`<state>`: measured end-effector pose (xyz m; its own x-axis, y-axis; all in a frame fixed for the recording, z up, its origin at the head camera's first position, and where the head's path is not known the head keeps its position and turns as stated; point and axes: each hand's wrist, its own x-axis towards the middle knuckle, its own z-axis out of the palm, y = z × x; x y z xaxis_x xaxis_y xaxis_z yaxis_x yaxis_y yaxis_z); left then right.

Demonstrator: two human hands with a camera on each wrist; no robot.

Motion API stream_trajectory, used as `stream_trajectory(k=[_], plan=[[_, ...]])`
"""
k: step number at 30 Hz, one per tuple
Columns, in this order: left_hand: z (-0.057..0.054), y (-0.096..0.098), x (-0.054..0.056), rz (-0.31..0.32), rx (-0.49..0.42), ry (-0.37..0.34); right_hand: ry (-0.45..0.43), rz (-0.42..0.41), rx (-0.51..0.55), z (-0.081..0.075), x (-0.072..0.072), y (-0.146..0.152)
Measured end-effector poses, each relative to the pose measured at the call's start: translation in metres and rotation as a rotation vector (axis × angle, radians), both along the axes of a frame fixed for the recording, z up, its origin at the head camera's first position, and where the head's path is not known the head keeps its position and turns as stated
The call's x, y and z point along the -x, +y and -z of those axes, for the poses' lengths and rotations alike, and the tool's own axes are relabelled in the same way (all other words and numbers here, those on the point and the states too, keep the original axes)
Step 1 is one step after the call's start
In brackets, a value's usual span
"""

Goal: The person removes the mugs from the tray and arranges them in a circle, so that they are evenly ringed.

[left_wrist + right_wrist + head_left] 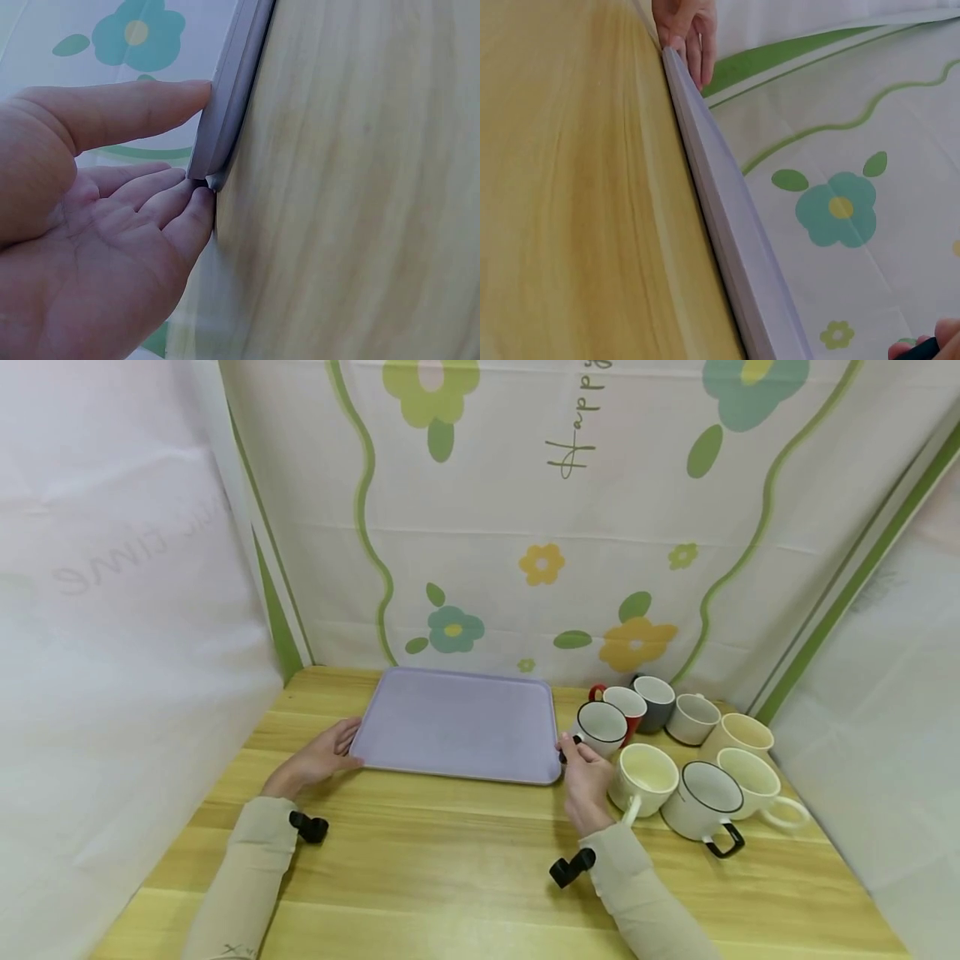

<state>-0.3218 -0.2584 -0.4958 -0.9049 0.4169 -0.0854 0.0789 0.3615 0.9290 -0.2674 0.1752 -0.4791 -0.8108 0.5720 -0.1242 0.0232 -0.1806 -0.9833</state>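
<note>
A lilac tray [457, 722] lies flat on the wooden table against the back cloth. At its front left corner my left hand [324, 754] grips the rim, thumb on the front edge and fingers by the side; the left wrist view shows the thumb tip touching the tray's edge [229, 90]. My right hand [588, 777] is beside the tray's right front corner and pinches the black handle of a white mug with a black rim [602, 724]. That mug stands close to the tray's right edge. In the right wrist view only some fingertips [949, 334] and a bit of black handle show.
Several mugs crowd the right side: a red one [627, 703], a dark grey one [656, 706], a light grey one [692, 720], cream ones [738, 737], a pale yellow one [643, 785] and another black-rimmed white mug [697, 814]. Cloth walls [150, 610] enclose the wooden table [420, 868].
</note>
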Motion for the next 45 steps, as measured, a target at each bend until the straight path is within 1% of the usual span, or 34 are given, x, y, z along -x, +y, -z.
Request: stream_trajectory(k=[6,12,19,24,29,32,34,36,41,43,45], plan=[[-0.001,0.003,-0.002,0.002,0.004,-0.004,-0.018,0.045,-0.017,0.011,0.001,0.006],[-0.002,0.004,-0.001,0.008,0.007,-0.006,-0.012,0.062,0.006,0.015,0.002,0.009],[-0.004,0.005,-0.002,0.007,0.011,-0.008,-0.009,0.067,0.029,0.017,0.003,0.010],[-0.003,0.005,-0.001,0.008,0.002,-0.008,0.023,0.083,0.056,0.016,0.004,0.009],[-0.002,0.007,-0.001,0.007,-0.004,-0.001,0.037,0.082,0.040,0.014,0.004,0.010],[-0.001,0.009,0.002,0.013,-0.008,0.008,0.012,0.062,0.009,0.011,0.000,0.014],[0.000,0.010,0.003,0.014,-0.006,0.009,-0.032,0.020,-0.034,0.009,-0.005,0.017],[0.000,0.010,0.004,0.012,-0.002,0.006,-0.082,-0.062,-0.103,0.005,-0.011,0.020],[-0.005,0.006,0.000,0.000,0.033,-0.009,-0.171,-0.377,-0.308,-0.011,-0.032,0.031],[-0.007,0.004,-0.003,-0.004,0.058,-0.021,-0.214,-0.486,-0.410,-0.020,-0.041,0.036],[-0.010,0.004,-0.006,-0.010,0.106,-0.015,-0.253,-0.575,-0.527,-0.030,-0.051,0.042]])
